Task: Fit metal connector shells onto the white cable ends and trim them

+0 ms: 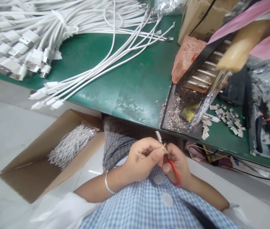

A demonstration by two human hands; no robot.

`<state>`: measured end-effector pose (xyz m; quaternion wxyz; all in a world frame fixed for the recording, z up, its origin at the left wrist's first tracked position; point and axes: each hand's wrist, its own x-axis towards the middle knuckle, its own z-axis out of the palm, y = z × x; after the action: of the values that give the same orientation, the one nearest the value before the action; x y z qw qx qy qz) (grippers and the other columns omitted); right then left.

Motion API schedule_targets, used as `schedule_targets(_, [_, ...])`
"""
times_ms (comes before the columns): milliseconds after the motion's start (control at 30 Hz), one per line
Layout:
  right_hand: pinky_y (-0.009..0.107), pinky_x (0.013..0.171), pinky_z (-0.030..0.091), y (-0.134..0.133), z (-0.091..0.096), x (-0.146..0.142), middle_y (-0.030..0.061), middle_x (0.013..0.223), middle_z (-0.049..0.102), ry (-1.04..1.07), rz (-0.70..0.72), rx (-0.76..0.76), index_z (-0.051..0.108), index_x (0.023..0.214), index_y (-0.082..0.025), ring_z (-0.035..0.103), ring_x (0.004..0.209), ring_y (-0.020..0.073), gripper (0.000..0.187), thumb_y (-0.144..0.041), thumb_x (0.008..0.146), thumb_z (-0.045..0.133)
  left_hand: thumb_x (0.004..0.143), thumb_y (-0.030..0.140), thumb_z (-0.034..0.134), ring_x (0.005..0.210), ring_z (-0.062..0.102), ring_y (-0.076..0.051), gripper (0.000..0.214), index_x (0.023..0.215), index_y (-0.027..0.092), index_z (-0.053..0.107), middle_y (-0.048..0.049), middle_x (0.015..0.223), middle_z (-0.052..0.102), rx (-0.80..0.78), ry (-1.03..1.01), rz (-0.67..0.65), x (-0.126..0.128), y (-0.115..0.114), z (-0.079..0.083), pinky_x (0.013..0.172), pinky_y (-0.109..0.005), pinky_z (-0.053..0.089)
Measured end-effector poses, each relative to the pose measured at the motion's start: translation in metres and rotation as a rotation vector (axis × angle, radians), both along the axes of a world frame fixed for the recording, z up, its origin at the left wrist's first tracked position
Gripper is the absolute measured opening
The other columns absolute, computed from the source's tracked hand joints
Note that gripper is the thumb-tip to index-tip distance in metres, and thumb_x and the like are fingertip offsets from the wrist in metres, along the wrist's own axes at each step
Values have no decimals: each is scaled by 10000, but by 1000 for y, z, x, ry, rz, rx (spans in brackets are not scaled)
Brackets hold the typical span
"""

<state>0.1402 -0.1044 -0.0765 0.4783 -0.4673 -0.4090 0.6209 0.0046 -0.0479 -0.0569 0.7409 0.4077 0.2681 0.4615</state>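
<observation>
In front of the blue checked garment, my two hands meet below the table's front edge. My left hand (pixel 143 159) is closed in a pinch beside a small metal USB plug (pixel 158 136), which sticks up past the fingertips. Fine wire ends (pixel 164 146) show at the thumb tip; how they join the plug is too small to tell. Wrapped round a pair of red-handled scissors (pixel 175 173), my right hand (pixel 179 160) keeps the dark blades close to the left fingertips. Part of the blades is hidden behind the fingers.
White USB cables (pixel 96 71) lie across the green table (pixel 135 86), beside a large tied bundle (pixel 60 24). At right are a soldering iron (pixel 211 95), a brick (pixel 185 55), loose metal plugs (pixel 229 117) and black pliers (pixel 265 130). A carton (pixel 25 162) on the floor holds white cables.
</observation>
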Motion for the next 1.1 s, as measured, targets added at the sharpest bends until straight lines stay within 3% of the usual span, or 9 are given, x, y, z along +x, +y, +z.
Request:
schedule_targets(133, [208, 378, 289, -1, 0, -8, -115, 465, 395, 52, 19, -22, 436, 809, -245, 287, 338, 69, 493, -712, 840, 591, 953, 309, 616, 417, 584, -68, 219, 821, 135, 634, 24, 526, 614, 3, 45, 35, 2, -1, -5, 436, -133, 442])
schedule_targets(333, [203, 377, 322, -7, -11, -8, -87, 467, 447, 29, 20, -98, 409, 824, -245, 382, 358, 93, 394, -606, 983, 419, 936, 375, 632, 466, 608, -98, 277, 815, 125, 637, 5, 542, 617, 1, 61, 1, -7, -14, -3, 490, -181, 493])
schedule_targets(500, [197, 384, 277, -10, -15, 4, -97, 477, 431, -31, 84, -73, 423, 813, -238, 324, 364, 76, 524, -747, 844, 544, 969, 368, 581, 412, 535, -65, 275, 830, 136, 628, 37, 490, 565, 13, 88, 24, -12, -13, -1, 467, -149, 441])
schedule_targets(700, [209, 419, 228, -5, 3, 25, -87, 531, 390, -218, 67, 16, 441, 734, -225, 287, 440, 76, 564, -740, 749, 669, 963, 347, 592, 419, 503, -63, 264, 841, 120, 652, 28, 491, 564, 74, 100, -7, -10, -8, -1, 471, -152, 430])
schedule_targets(867, [221, 450, 260, 3, 14, 33, -74, 556, 433, -403, 33, 162, 490, 717, -214, 358, 479, 87, 507, -612, 699, 803, 948, 255, 606, 504, 593, -89, 163, 844, 139, 653, -34, 646, 694, 326, 242, 92, -11, -6, 0, 520, -173, 485])
schedule_targets(1000, [217, 443, 289, 10, 17, 34, -80, 558, 448, -624, 21, 432, 484, 735, -218, 368, 462, 79, 411, -522, 806, 751, 909, 171, 634, 570, 649, -117, 102, 810, 148, 644, -67, 736, 753, 592, 411, 180, -13, 0, 3, 550, -192, 501])
schedule_targets(1100, [212, 433, 294, 14, 19, 33, -83, 556, 448, -680, 24, 517, 473, 750, -222, 371, 453, 77, 374, -495, 855, 706, 887, 113, 626, 558, 630, -112, 48, 865, 142, 657, -63, 720, 749, 711, 457, 177, -14, 3, 3, 550, -193, 486])
